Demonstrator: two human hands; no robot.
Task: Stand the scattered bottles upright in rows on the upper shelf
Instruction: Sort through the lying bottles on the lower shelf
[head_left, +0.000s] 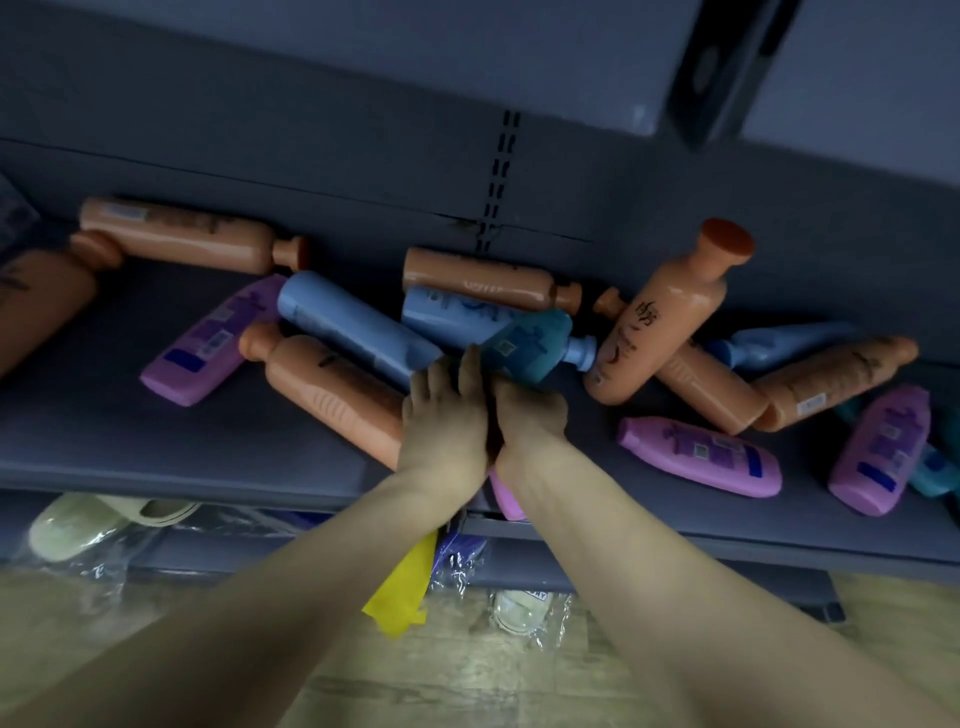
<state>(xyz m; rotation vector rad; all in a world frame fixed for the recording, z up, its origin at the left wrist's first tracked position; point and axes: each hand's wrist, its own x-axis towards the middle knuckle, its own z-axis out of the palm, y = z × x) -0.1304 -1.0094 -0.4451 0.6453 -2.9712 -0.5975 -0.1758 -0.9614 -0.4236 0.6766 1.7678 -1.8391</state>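
Note:
Several orange, blue, purple and teal bottles lie scattered on the dark upper shelf (156, 441). One orange bottle (660, 322) leans nearly upright against the back wall at the right. My left hand (441, 421) and my right hand (530, 415) are pressed together at the shelf's middle, closed around a purple bottle (508, 501). Only its lower end shows under my wrists. My left fingertips reach a lying teal bottle (530, 345) and a blue bottle (353, 327). An orange bottle (332, 395) lies just left of my left hand.
More purple bottles lie at the left (208, 343) and at the right (701, 454). Orange bottles (182, 236) line the back wall. Below the shelf's front edge are bagged slippers (98, 519), a yellow packet (402, 587) and a wooden floor.

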